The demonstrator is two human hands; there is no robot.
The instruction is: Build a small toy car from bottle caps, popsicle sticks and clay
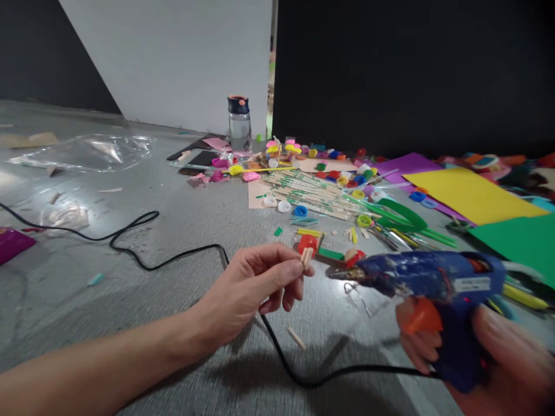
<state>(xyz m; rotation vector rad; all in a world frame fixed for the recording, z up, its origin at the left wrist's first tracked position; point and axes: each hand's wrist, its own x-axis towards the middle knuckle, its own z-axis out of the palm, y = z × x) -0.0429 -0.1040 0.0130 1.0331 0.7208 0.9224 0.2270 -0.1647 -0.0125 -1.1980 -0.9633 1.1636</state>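
Near the centre, my left hand (264, 280) pinches short pale wooden sticks (307, 256) between thumb and fingertips, their ends pointing up. At the right, my right hand (507, 352) is wrapped round the handle of a blue glue gun (416, 276) with an orange trigger. The gun's metal nozzle points left, a short gap away from the sticks. One short wooden stick (296, 338) lies on the grey table below my left hand. Behind the hands are red bottle caps and a green strip (330, 253).
A black cord (277, 346) winds across the grey table (143, 312). Further back are wooden sticks (310, 190), coloured caps, green scissors (401, 215) and a water bottle (240, 127). Yellow paper (472, 193) and green paper lie right; clear plastic (91, 153) lies left.
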